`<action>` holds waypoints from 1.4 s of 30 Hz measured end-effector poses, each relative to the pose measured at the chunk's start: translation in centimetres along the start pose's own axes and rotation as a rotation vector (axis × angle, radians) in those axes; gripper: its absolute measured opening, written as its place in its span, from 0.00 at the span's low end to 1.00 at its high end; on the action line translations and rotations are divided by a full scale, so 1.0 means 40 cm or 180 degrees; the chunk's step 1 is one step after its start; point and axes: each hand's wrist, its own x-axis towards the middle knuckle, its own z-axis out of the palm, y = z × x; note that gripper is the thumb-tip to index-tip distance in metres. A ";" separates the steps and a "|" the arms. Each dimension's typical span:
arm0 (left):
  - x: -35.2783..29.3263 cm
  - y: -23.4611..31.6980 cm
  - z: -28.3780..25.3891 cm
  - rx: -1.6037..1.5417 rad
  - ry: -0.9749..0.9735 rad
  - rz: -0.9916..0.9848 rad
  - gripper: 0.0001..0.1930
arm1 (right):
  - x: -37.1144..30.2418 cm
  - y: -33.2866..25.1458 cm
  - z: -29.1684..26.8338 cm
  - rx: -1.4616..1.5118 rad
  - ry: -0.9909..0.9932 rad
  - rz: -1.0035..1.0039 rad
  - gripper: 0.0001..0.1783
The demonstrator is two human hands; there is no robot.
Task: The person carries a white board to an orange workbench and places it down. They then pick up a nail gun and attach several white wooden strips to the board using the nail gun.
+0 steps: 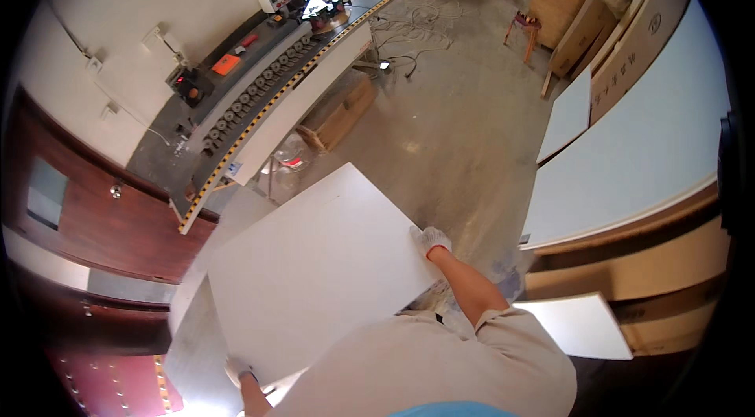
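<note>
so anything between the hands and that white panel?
Nothing visible. The right hand grips the white panel at its right edge, and the left hand holds its lower left edge. Both wear white gloves.

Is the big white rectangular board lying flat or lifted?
Lifted: the white rectangular board is gripped at opposite edges by the right hand and left hand.

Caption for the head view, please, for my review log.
Gloved left hand and right hand grip a white panel beside an edge-banding machine.
</note>
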 end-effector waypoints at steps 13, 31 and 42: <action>-0.024 1.207 1.202 0.5225 -0.2477 0.2335 0.16 | 0.865 0.665 -0.405 -0.0785 -0.1122 0.1499 0.17; -0.601 2.462 2.001 0.2925 -0.1680 0.1586 0.25 | 1.500 0.702 -1.175 0.0962 -0.0431 0.2151 0.19; -1.162 3.325 2.905 0.6288 -0.1457 0.5659 0.17 | 1.705 0.979 -1.414 0.1800 0.0221 0.3048 0.23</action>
